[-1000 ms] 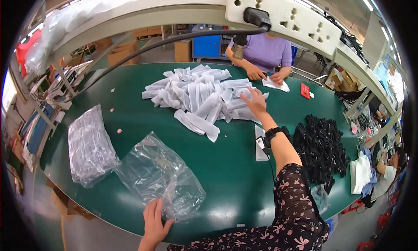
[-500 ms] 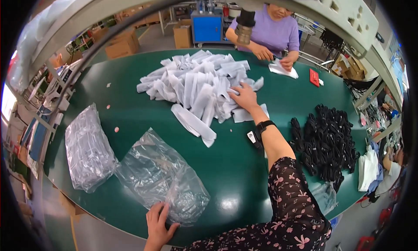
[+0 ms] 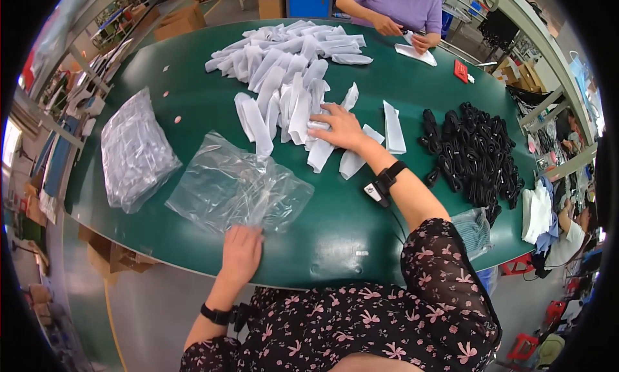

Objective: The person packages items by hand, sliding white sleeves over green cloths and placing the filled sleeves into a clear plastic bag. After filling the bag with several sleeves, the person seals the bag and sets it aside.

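Observation:
A loose heap of flat white sleeve-like packets (image 3: 261, 65) lies across the far middle of the table. My right hand (image 3: 338, 128) rests on the packets at the heap's near right side, its fingers spread over them. A separate white packet (image 3: 394, 130) lies right of that hand. My left hand (image 3: 242, 251) is at the near edge of a clear plastic bag (image 3: 216, 185), fingers close together on the film; the fingertips are partly hard to make out. This bag looks flat and crumpled. Farther left lies a filled clear bag (image 3: 134, 156) of whitish contents.
Bundled black cables (image 3: 474, 159) are heaped at the right, with another clear bag (image 3: 474, 233) nearer me. Across the green table (image 3: 174, 233) a co-worker in a purple top (image 3: 406, 10) handles a white piece. A red object (image 3: 460, 70) lies at the far right.
My right hand has come nearer and leftward, dragging packets from the heap toward me. My left fingers have drawn together at the bag's edge. The view has tilted down.

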Tool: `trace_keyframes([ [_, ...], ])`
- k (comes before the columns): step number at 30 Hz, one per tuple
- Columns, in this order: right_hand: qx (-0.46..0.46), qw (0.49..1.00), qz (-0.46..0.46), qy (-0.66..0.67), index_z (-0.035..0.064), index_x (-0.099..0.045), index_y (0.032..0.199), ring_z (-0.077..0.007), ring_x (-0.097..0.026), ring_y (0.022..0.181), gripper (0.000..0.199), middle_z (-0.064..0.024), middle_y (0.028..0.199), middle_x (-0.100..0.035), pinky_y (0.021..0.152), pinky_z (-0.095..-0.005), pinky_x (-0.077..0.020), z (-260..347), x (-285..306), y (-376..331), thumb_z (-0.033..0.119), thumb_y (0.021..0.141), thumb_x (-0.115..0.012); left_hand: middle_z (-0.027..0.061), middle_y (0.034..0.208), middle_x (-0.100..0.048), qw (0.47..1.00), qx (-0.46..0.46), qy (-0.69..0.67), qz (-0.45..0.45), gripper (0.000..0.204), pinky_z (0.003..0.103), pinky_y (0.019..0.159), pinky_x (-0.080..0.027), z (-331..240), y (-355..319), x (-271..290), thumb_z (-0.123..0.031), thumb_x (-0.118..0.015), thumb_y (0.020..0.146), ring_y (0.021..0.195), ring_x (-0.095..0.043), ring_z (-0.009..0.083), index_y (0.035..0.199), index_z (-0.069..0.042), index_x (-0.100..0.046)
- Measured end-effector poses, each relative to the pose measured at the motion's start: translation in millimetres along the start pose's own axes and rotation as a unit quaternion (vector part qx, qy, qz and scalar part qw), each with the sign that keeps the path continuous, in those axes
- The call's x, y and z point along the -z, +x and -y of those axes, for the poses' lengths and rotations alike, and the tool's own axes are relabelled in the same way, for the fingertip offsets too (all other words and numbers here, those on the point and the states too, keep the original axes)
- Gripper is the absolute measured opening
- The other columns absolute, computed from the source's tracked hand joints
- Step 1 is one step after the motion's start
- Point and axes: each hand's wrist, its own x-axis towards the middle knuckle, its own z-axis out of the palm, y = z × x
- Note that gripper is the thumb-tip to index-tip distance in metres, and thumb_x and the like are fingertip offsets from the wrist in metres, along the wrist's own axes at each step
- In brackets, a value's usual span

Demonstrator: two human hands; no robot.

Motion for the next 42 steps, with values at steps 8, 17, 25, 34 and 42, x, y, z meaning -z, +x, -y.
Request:
trace_keyframes([
  [8, 0.134, 0.985, -0.095, -0.055, 0.0229, -0.060, 0.127, -0.0367, -0.047, 0.122, 0.058, -0.0205, 0.133, -0.049, 0.096, -0.0506, -0.0385, 73, 2, -2, 0.052, 0.078, -0.070, 0.0144, 0.091, -0.055, 0.989, 0.087, 0.119, 0.015, 0.022, 0.046, 0.085, -0.043, 36, -21, 51, 0.004, -0.061, 0.073, 0.087, -0.054, 0.0350, 0.094, -0.003, -0.062],
  [17, 0.061, 0.985, 0.017, -0.162, 0.0218, -0.057, 0.129, -0.0362, -0.039, 0.132, 0.055, -0.0149, 0.135, -0.051, 0.104, -0.0559, -0.0322, 128, -75, 76, 0.042, 0.079, -0.069, 0.0167, 0.124, -0.055, 0.986, 0.072, 0.116, -0.095, 0.028, 0.049, 0.103, -0.038, -21, -17, 74, 0.006, -0.062, 0.071, 0.120, -0.050, 0.0417, 0.097, -0.004, -0.064],
  [25, 0.184, 0.980, 0.021, -0.068, 0.0198, -0.061, 0.124, -0.0347, -0.041, 0.133, 0.047, -0.0129, 0.137, -0.050, 0.108, -0.0595, -0.0265, 91, -67, 15, 0.032, 0.078, -0.064, 0.0161, 0.124, -0.057, 0.986, -0.051, -0.102, -0.121, 0.023, 0.046, 0.099, -0.044, -45, 7, 46, 0.004, -0.069, 0.070, 0.122, -0.051, 0.0397, 0.092, -0.003, -0.065],
  [34, 0.128, 0.987, 0.044, -0.088, 0.0163, -0.063, 0.118, -0.0345, -0.046, 0.127, 0.049, -0.0134, 0.130, -0.053, 0.100, -0.0581, -0.0334, 124, 2, -88, 0.036, 0.075, -0.073, 0.0148, 0.117, -0.060, 0.976, -0.075, -0.183, -0.090, 0.021, 0.043, 0.094, -0.048, -58, 27, 16, 0.002, -0.071, 0.074, 0.115, -0.056, 0.0354, 0.093, -0.002, -0.066],
  [42, 0.136, 0.990, 0.021, -0.030, 0.0053, -0.059, 0.099, -0.0280, -0.062, 0.085, 0.033, -0.0125, 0.088, -0.062, 0.070, -0.0410, -0.0481, 103, -31, -12, 0.029, 0.081, -0.072, 0.0148, 0.119, -0.060, 0.973, -0.050, -0.198, -0.107, 0.021, 0.041, 0.093, -0.048, -64, 34, 12, -0.002, -0.070, 0.079, 0.115, -0.056, 0.0333, 0.099, -0.002, -0.065],
])
